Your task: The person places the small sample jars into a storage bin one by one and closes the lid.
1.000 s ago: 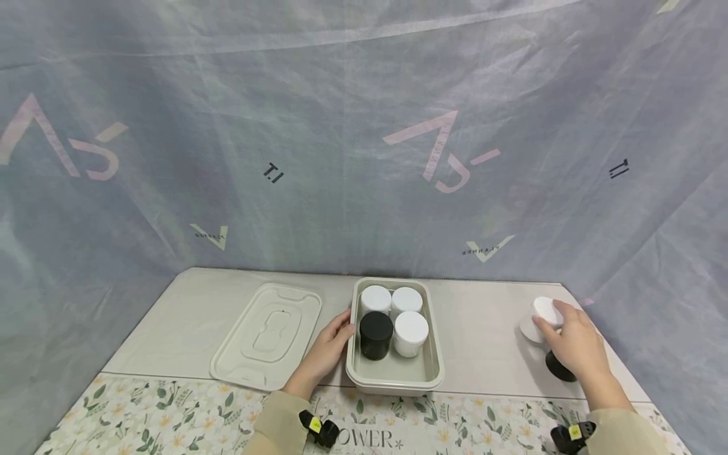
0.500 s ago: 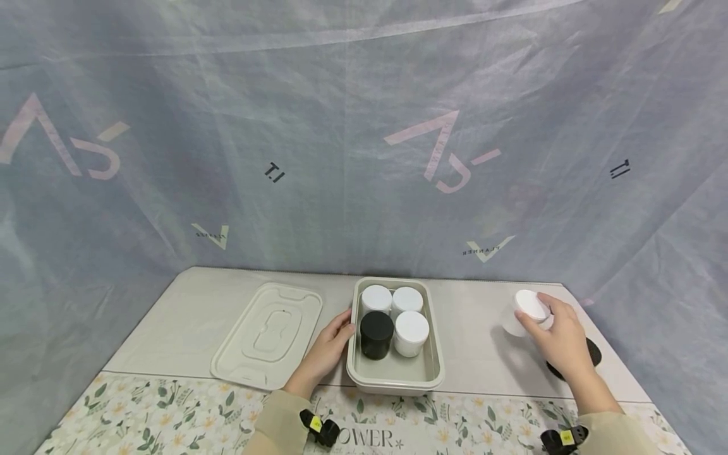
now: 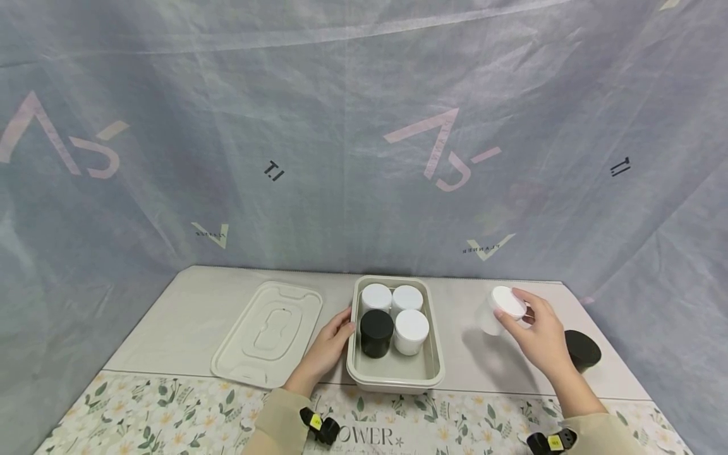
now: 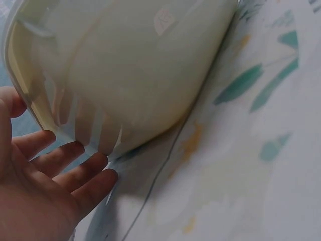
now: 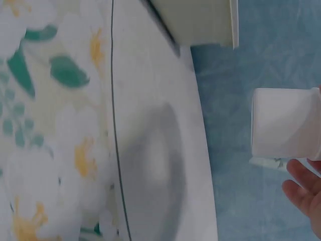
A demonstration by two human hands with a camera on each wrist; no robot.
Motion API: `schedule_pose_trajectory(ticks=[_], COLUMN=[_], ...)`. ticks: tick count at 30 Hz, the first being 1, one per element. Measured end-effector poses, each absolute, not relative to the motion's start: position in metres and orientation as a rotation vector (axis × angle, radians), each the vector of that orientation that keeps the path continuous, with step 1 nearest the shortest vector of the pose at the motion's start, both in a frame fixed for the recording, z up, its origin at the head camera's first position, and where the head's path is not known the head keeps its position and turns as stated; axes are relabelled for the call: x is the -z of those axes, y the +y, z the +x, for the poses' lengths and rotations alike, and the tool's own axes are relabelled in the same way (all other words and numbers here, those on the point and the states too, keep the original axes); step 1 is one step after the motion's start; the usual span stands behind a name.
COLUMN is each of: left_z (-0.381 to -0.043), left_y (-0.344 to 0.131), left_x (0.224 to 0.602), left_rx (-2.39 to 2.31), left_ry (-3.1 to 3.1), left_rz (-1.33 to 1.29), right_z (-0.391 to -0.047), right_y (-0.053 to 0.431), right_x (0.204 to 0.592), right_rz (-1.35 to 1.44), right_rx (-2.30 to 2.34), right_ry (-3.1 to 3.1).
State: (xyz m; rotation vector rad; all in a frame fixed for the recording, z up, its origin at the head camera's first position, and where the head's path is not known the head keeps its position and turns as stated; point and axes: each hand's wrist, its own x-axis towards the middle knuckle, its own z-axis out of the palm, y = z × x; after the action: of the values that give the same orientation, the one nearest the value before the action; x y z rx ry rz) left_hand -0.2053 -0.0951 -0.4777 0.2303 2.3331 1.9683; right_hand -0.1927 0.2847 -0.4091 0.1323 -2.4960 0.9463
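In the head view my right hand (image 3: 540,332) holds a white lidded jar (image 3: 508,303) by its lid, thumb on one side and fingers on the other. Its shadow lies on the table, apart from it. The right wrist view shows the jar's plain white body (image 5: 286,123), with the hand partly out of frame. My left hand (image 3: 325,351) rests against the left side of a pale rectangular bin (image 3: 395,383); in the left wrist view its fingers are loosely straight along the outer wall. Inside the bin stand three white-lidded jars (image 3: 412,328) and one black jar (image 3: 376,333).
A pale bin lid (image 3: 267,335) lies flat on the table, left of the bin. Another black-topped jar (image 3: 582,351) stands at the right, beside my right wrist. A printed grey-blue cloth (image 3: 341,158) hangs behind the table, and a floral cover (image 3: 170,411) runs along the front.
My right hand has carried the white jar up and leftward, away from the black-topped jar on the right. The left hand and the bin have stayed in place.
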Motion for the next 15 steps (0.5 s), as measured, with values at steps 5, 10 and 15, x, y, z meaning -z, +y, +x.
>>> schedule_pose_trajectory(ticks=[5, 10, 15], left_z=[-0.205, -0.205, -0.205], left_y=[-0.095, -0.095, -0.096], left_x=[0.478, 0.477, 0.478], left_rx=[-1.962, -1.961, -1.958], left_ry=[2.347, 2.352, 2.353], left_rz=[0.228, 0.230, 0.237], right_z=[-0.192, -0.193, -0.192], right_y=[0.274, 0.264, 0.252], right_x=[0.406, 0.404, 0.399], right_rz=[0.175, 0.239, 0.290], right_rx=[-1.016, -1.047, -1.063], right_ry=[-2.473, -2.447, -2.421])
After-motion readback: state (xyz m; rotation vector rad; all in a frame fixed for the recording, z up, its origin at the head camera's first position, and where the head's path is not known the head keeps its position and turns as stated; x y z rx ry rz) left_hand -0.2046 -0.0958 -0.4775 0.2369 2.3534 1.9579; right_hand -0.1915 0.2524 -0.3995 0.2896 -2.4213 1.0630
